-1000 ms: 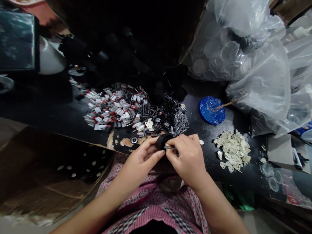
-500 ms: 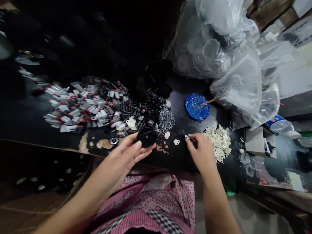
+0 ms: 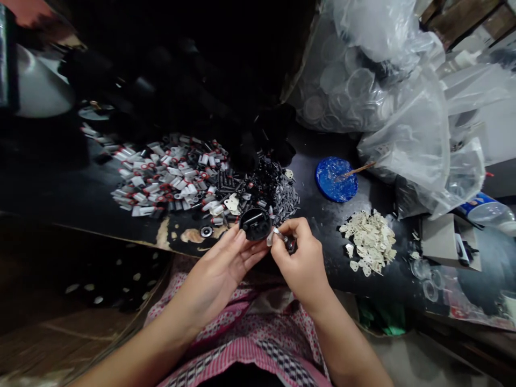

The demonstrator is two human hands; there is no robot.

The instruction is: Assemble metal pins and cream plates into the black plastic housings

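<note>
My left hand (image 3: 223, 263) holds a black round housing (image 3: 255, 224) in its fingers, its hollow side with moulded parts facing up. Close against the housing's right rim, my right hand (image 3: 302, 263) pinches a small pale flat plate (image 3: 271, 237) between thumb and forefinger. A dark, shiny narrow object (image 3: 289, 244) also sits in the curl of that hand; its kind is unclear. Just beyond the housing are a heap of small grey pins (image 3: 287, 200), some black springs (image 3: 226, 184) and another pale plate (image 3: 231, 202).
White and grey cylinders with red rings (image 3: 169, 177) are heaped at left. A pile of pale plates (image 3: 371, 242) lies at right. Behind it are a blue lid of grease with a stick (image 3: 336, 179) and a plastic bag of clear discs (image 3: 338, 86). An open box (image 3: 445, 242) stands far right.
My right hand has moved left from beside the plate pile to the housing, carrying a pale plate. My left hand has tipped the housing so its inside shows. The view has shifted slightly.
</note>
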